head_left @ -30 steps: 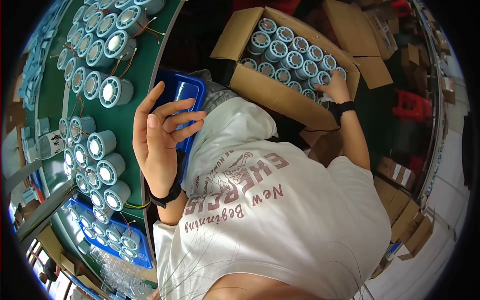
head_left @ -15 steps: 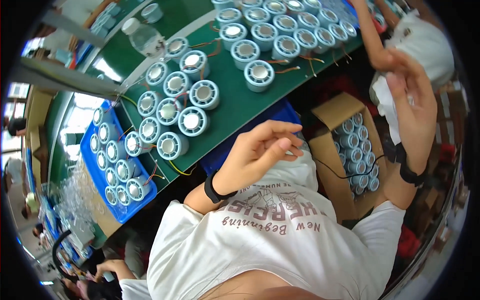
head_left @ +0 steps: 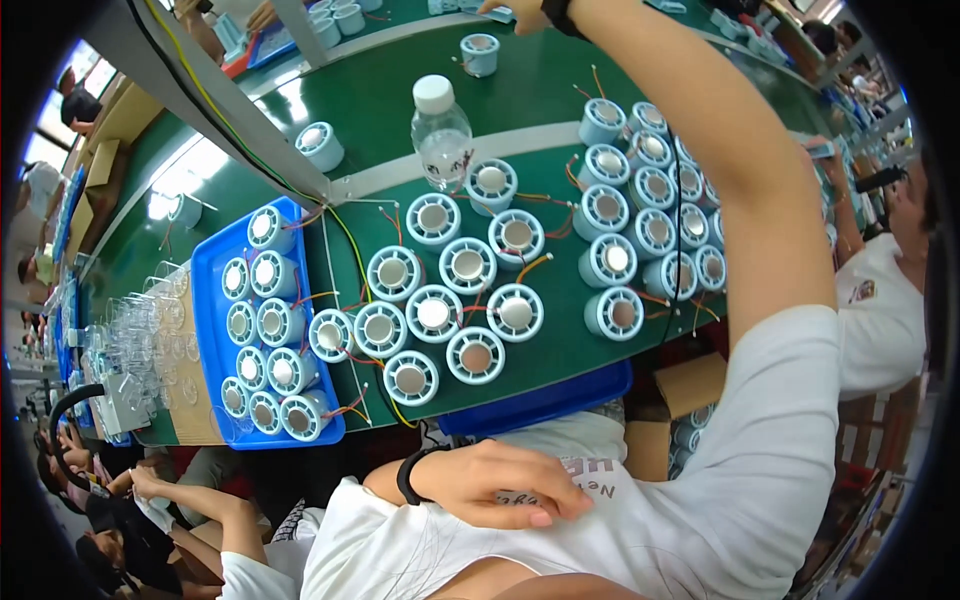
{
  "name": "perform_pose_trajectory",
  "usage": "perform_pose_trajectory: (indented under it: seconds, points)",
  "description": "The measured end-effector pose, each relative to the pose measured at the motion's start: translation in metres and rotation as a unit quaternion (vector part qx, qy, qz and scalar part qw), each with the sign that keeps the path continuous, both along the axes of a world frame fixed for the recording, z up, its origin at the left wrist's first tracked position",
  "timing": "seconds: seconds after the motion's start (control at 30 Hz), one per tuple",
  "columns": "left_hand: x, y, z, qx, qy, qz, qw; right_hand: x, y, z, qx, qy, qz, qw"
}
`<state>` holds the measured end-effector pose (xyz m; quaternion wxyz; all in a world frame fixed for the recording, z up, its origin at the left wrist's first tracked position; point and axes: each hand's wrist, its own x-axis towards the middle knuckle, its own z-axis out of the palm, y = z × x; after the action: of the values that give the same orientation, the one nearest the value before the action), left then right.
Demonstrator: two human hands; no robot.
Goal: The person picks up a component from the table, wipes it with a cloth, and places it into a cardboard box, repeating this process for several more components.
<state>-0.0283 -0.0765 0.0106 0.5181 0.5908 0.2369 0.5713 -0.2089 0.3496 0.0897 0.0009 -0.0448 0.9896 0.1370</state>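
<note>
My left hand [head_left: 510, 482] rests in front of my white shirt, fingers loosely bent, thumb apart, with nothing in it. Stretched far forward across the green table, my right hand [head_left: 524, 12] is partly cut off by the upper edge. Its fingertips are near some light-blue pieces [head_left: 455, 7], and whether they grip one is hidden. Between my arms stands a group of round light-blue motor-like housings [head_left: 433, 312] with silver discs on top and thin wires. More of these housings [head_left: 652, 188] stand closely grouped at the right, partly behind my right arm.
A blue tray [head_left: 222, 330] at the left holds several housings. A clear bottle [head_left: 440, 135] with a white cap stands near a grey post [head_left: 290, 170]. Below the table edge are a blue bin [head_left: 540, 400] and an open cardboard box [head_left: 648, 448]. A co-worker [head_left: 890, 290] sits at the right.
My right hand has swung from the right side up and forward over the table. My left hand has lowered toward my shirt. The view has turned toward the table's far side.
</note>
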Motion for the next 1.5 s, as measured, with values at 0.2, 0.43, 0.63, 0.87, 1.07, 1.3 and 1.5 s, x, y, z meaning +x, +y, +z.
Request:
perform_pose_trajectory:
  seconds: [0.2, 0.43, 0.63, 0.87, 1.07, 1.3, 1.5]
  points:
    - [-0.017, -0.008, -0.006, -0.069, -0.039, 0.056, 0.995, -0.058, 0.028, -0.086, 0.017, -0.078, -0.105, 0.991]
    - [-0.012, -0.013, -0.006, -0.091, -0.059, 0.144, 0.984, -0.011, 0.032, -0.033, -0.077, -0.006, -0.053, 0.996]
    - [0.012, 0.003, -0.006, 0.047, 0.16, 0.445, 0.88, 0.163, -0.103, 0.096, -0.397, -0.115, -0.133, 0.901]
    - [0.037, 0.034, -0.002, 0.167, 0.254, 0.547, 0.78, 0.303, -0.195, 0.059, -0.467, -0.126, -0.107, 0.869]
    - [0.063, 0.029, -0.009, 0.027, 0.04, 0.392, 0.919, 0.372, -0.204, 0.039, -0.595, -0.124, -0.213, 0.765]
    - [0.066, 0.02, -0.008, -0.116, -0.199, 0.183, 0.956, 0.399, -0.214, 0.032, -0.533, -0.027, -0.109, 0.839]
    - [0.062, 0.015, 0.001, -0.245, -0.243, 0.048, 0.937, 0.401, -0.216, 0.009, -0.529, -0.003, -0.061, 0.847]
